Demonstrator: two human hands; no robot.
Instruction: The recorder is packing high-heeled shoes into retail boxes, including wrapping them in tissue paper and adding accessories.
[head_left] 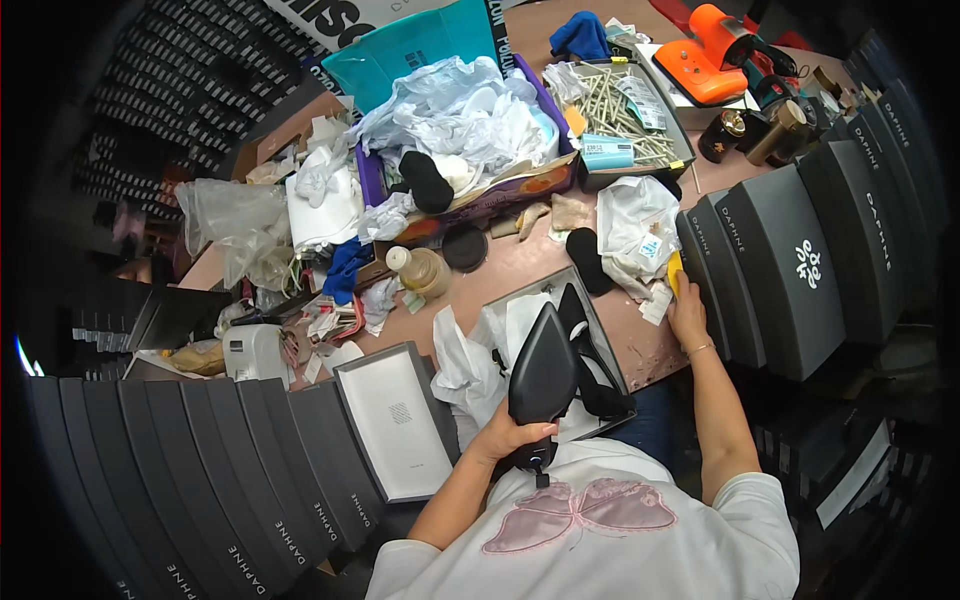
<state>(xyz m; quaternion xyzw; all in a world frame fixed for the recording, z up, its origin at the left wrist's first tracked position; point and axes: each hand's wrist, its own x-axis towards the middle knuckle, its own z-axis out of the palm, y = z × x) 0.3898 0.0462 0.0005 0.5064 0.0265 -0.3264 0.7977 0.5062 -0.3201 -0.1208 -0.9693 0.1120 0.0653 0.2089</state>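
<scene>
My left hand [510,436] grips a black pointed-toe heeled shoe [545,365] around its narrow rear part, with the sole side facing up. Under it, an open grey shoe box [612,352] at the table's front edge holds another black shoe [598,385] with straps, and white tissue paper [465,365] spills over its left side. My right hand [687,312] reaches out to the right, closed on a small yellow object [674,273] whose kind I cannot make out. Beside that hand lie a crumpled white cloth or bag [635,225] and a white paper slip [656,303].
Dark shoe boxes stand in rows at left [215,470] and right [790,270]. A white-lined box lid [393,425] leans at left. Behind are a bottle [422,271], a purple bin [565,120] of crumpled paper, a box of sticks [625,110] and an orange device [705,60].
</scene>
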